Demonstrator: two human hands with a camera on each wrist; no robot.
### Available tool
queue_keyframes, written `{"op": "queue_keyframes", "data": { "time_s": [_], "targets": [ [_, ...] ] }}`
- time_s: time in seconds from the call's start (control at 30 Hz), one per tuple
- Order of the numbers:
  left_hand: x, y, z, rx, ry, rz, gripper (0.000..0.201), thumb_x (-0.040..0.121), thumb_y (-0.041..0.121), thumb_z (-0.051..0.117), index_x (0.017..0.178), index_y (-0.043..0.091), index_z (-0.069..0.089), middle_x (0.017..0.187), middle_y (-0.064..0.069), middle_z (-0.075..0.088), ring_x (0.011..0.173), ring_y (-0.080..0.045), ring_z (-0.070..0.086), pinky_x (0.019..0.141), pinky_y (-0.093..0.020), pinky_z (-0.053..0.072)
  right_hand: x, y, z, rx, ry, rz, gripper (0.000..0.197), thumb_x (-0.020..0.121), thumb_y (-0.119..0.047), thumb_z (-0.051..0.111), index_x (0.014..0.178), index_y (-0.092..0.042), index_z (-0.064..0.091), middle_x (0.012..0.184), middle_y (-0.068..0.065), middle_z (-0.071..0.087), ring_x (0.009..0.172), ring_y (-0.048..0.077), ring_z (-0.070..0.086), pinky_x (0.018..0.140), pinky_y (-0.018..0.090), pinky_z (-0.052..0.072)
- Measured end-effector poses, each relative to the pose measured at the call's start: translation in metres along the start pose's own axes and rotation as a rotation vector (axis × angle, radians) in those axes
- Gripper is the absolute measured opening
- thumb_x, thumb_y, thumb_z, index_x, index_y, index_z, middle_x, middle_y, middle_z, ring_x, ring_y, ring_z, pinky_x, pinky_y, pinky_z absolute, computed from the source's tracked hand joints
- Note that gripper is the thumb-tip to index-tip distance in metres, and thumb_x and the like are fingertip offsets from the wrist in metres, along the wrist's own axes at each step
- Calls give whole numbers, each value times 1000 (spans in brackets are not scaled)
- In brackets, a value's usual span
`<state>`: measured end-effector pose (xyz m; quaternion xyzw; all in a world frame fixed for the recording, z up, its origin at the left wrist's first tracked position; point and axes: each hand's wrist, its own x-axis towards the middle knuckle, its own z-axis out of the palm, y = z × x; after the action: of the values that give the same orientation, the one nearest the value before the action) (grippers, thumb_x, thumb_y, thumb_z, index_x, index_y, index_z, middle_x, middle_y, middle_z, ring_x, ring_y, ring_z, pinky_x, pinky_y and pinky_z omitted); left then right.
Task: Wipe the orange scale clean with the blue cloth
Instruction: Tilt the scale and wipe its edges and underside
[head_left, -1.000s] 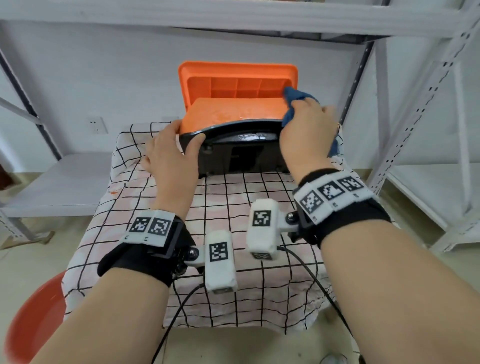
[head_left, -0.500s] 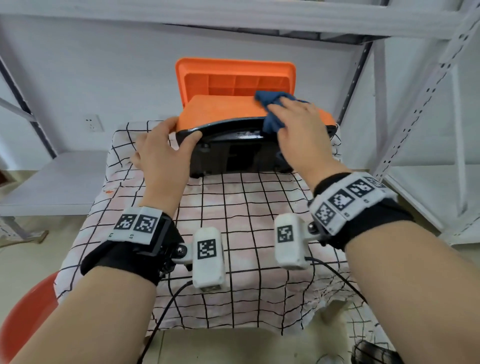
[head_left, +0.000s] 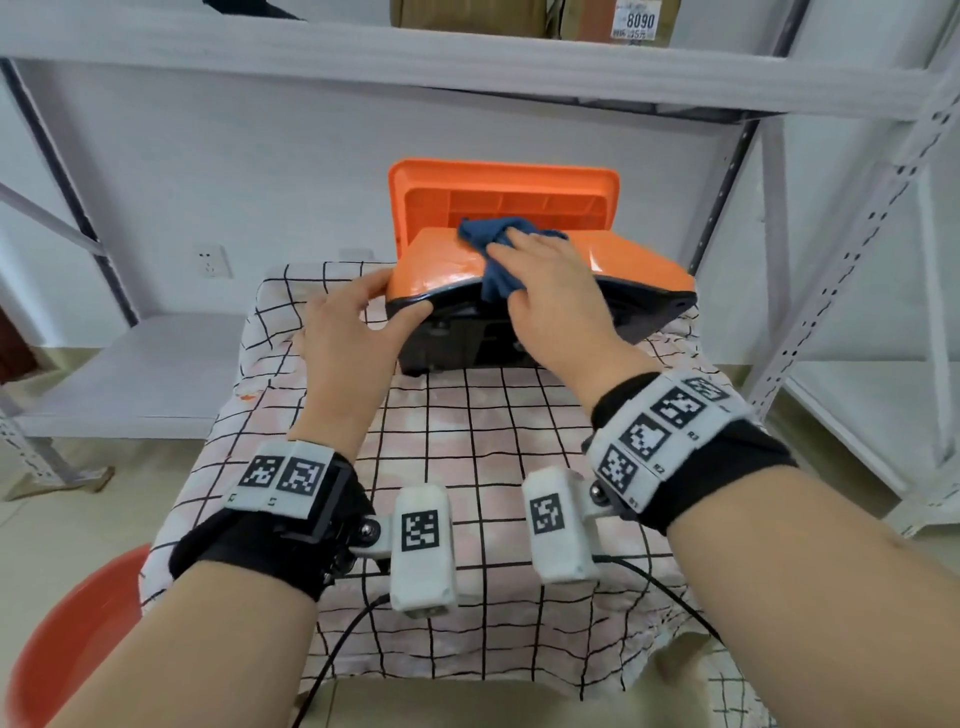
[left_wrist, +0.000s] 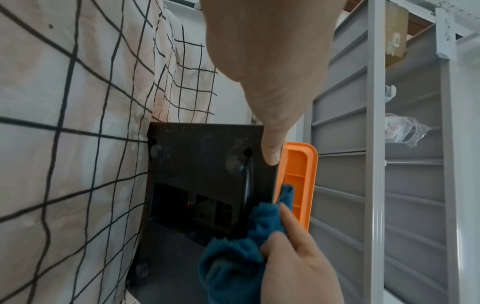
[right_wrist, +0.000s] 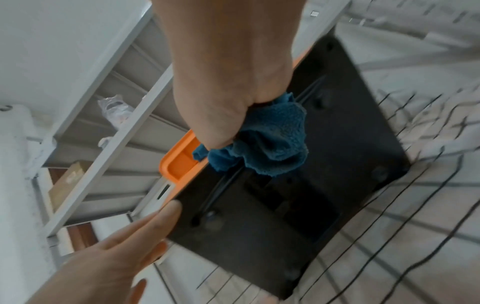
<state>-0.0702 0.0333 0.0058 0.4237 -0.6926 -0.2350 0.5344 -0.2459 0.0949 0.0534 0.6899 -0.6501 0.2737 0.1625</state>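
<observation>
The orange scale stands tipped up on the checked tablecloth, its black underside towards me. My left hand grips its left corner, thumb on the black base and fingers on the orange face. With my right hand I hold the bunched blue cloth and press it on the orange face near the middle of the upper edge. Part of the cloth hangs over onto the black side. An orange ribbed tray stands upright right behind the scale.
The small table under the checked cloth is hemmed in by grey metal shelving at the back and right. A low grey shelf lies to the left. A red round object sits on the floor at lower left.
My right hand has slid the blue cloth leftwards along the orange face, from the right end to about the middle. The left hand has kept its hold on the left corner.
</observation>
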Motion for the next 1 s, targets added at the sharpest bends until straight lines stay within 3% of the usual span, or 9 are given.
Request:
{"op": "queue_keyframes", "data": {
  "time_s": [0.1, 0.2, 0.4, 0.53, 0.63, 0.73, 0.9, 1.0],
  "targets": [
    [3, -4, -7, -52, -51, 39, 46, 73, 50, 64, 115, 31, 66, 109, 15, 67, 112, -11, 55, 101, -41, 42, 9, -15, 7, 31, -69, -56, 51, 85, -4, 39, 135, -11, 49, 143, 6, 45, 133, 28, 36, 112, 33, 21],
    [2, -4, -12, -89, -87, 54, 40, 77, 37, 70, 116, 26, 67, 107, 17, 67, 109, 0, 57, 103, -34, 42, 9, -25, 7, 48, -113, -114, 52, 86, 0, 42, 136, -10, 48, 147, 7, 40, 136, 27, 33, 114, 32, 16],
    [-5, -1, -13, -110, -61, -7, 29, 79, 27, 73, 107, 25, 67, 100, 16, 66, 101, -1, 56, 97, -24, 40, 6, -45, 5, -25, -189, -354, 54, 76, -6, 34, 124, -7, 59, 131, 8, 56, 121, 28, 50, 108, 35, 29],
    [-8, -3, -13, -75, -59, 2, 24, 78, 33, 71, 100, 30, 64, 91, 18, 62, 100, -9, 56, 98, -38, 43, 0, -42, -2, -63, -187, -441, 48, 82, -1, 37, 123, -10, 60, 135, 6, 54, 122, 28, 48, 108, 34, 29],
    [-8, -3, -10, -92, -31, 4, 34, 76, 40, 69, 109, 36, 64, 105, 18, 65, 109, -9, 56, 103, -43, 40, -8, -20, -3, -84, -105, -323, 53, 79, -2, 37, 126, -14, 60, 137, 5, 53, 127, 29, 45, 111, 36, 27],
    [-10, 2, -7, -90, -5, -13, 35, 80, 35, 69, 114, 35, 62, 110, 19, 62, 112, -6, 53, 106, -41, 38, -25, 17, -6, -88, 59, -64, 56, 71, -2, 39, 122, -10, 62, 132, 13, 56, 122, 35, 49, 108, 37, 28],
    [-15, 1, -5, -65, -12, 14, 36, 81, 40, 66, 117, 37, 60, 111, 23, 59, 116, -5, 51, 106, -45, 37, -65, 63, -17, -165, 174, 256, 51, 81, -2, 39, 129, -11, 56, 138, 11, 50, 126, 35, 43, 110, 41, 28],
    [-18, 1, -6, -50, -6, 45, 38, 80, 42, 64, 118, 34, 61, 110, 22, 60, 114, -6, 53, 104, -47, 38, -84, 64, -20, -59, 239, 401, 51, 83, 0, 39, 131, -8, 53, 142, 13, 44, 127, 37, 39, 109, 39, 29]
  ]
}}
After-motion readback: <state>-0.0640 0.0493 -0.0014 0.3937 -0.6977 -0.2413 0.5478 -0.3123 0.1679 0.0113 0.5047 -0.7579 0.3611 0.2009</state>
